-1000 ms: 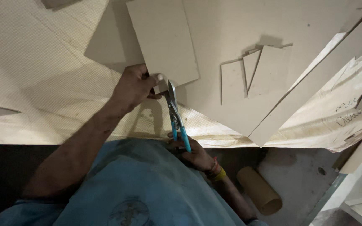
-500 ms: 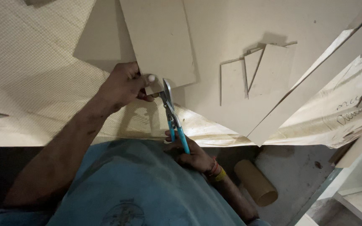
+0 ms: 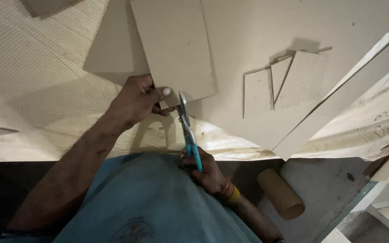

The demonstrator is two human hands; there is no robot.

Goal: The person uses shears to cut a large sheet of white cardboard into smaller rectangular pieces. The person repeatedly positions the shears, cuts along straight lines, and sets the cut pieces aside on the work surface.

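My left hand (image 3: 136, 100) grips the lower left corner of a rectangular beige card sheet (image 3: 173, 47) and holds it up over the worktable. My right hand (image 3: 205, 168) is closed on the blue handles of a pair of metal snips (image 3: 186, 128). The snips' blades point up and meet the sheet's bottom edge right beside my left thumb. A blue shirt fills the lower middle of the view and hides my right forearm in part.
Several smaller cut card pieces (image 3: 284, 81) lie on the table to the right. Long card strips (image 3: 338, 108) and crumpled paper (image 3: 383, 130) spread at the right edge. A brown cardboard tube (image 3: 281, 193) lies on the floor below. A mesh-textured sheet (image 3: 32, 90) covers the left.
The sheet and my left hand shifted slightly left and down in view. The snips stay at the sheet's bottom edge, blades now touching it near my thumb.
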